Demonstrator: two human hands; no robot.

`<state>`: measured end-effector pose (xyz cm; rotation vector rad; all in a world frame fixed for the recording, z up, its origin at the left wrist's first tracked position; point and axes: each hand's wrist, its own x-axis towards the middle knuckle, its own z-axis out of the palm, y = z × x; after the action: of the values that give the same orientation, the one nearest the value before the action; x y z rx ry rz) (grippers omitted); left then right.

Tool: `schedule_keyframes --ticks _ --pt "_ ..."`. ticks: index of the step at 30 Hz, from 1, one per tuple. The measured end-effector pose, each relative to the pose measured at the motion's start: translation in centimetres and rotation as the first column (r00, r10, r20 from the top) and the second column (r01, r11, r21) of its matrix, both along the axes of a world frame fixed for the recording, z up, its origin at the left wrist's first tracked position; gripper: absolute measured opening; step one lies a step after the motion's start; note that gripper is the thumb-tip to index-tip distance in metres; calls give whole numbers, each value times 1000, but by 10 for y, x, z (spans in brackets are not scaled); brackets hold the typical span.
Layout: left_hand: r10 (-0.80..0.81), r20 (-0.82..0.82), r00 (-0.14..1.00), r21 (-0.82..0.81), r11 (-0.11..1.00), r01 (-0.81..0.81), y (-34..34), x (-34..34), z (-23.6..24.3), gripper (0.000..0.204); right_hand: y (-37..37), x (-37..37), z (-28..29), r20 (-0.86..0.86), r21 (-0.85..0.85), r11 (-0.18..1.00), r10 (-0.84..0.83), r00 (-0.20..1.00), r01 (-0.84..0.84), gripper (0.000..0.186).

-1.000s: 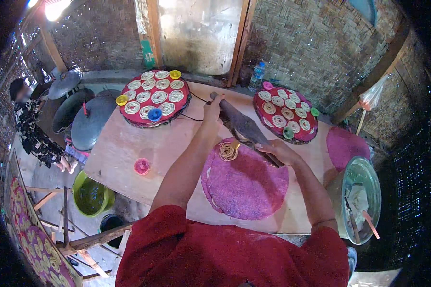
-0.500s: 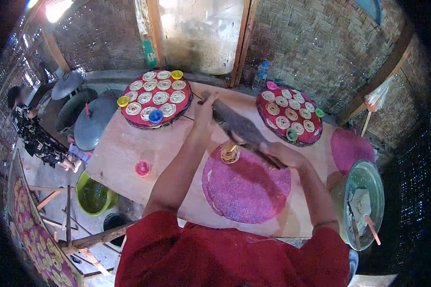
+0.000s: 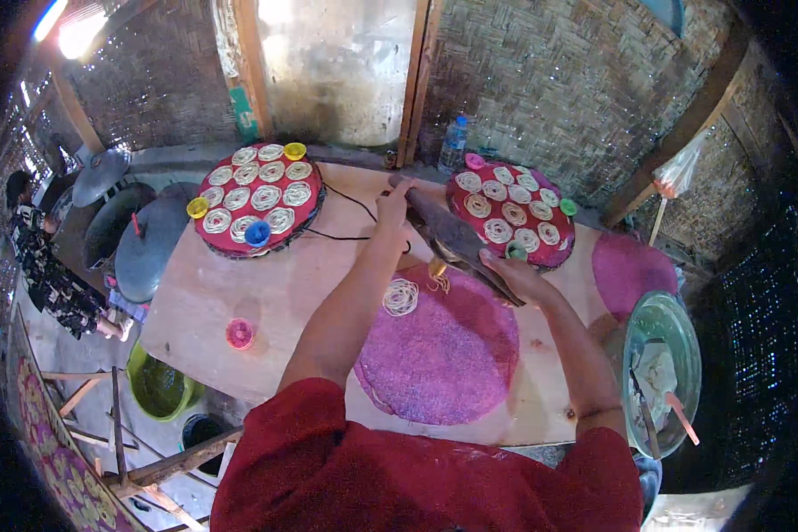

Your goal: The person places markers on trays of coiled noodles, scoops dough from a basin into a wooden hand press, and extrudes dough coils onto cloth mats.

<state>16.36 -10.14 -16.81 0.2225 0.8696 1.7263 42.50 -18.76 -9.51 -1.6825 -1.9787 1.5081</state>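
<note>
My left hand (image 3: 394,204) and my right hand (image 3: 516,277) are closed on opposite ends of a long dark wooden hand press (image 3: 452,232). It slants across the far side of a round pink mat (image 3: 443,363). From a brass-coloured nozzle (image 3: 437,267) under the press hang thin pale dough strands (image 3: 440,282), low over the mat. Left of them, a round coil of noodle-like strands (image 3: 401,297) lies on the mat's far-left edge. The press body partly hides the nozzle.
Round red trays of coils stand far left (image 3: 262,181) and far right (image 3: 505,199), with small coloured cups. A pink cup (image 3: 239,333) sits on the table's left. A tub of dough (image 3: 690,355) stands at right. Another person (image 3: 49,253) stands far left near large pans.
The press has moved to the right of the coil that it was over. Strands now hang from the nozzle beside that coil. The whole view has shifted slightly.
</note>
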Motion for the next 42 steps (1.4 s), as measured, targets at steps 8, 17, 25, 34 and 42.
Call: schedule_keyframes --ticks 8,17,25,34,42 --pt "-90 105 990 41 995 86 -22 21 18 22 -16 14 31 -85 16 1000 -24 996 25 69" --pt "6 11 1000 41 999 -7 -19 14 42 20 -3 5 16 -49 63 998 -26 998 29 68" --pt "-27 -9 1000 -15 1000 27 -15 31 7 16 -13 24 30 39 40 999 -3 999 2 67" --pt "66 -2 998 176 982 -65 5 -4 -33 12 22 3 -43 -31 63 995 85 996 -83 65" --pt "9 -103 995 200 980 12 -25 12 14 10 1 27 5 -151 -112 984 124 981 -141 61"
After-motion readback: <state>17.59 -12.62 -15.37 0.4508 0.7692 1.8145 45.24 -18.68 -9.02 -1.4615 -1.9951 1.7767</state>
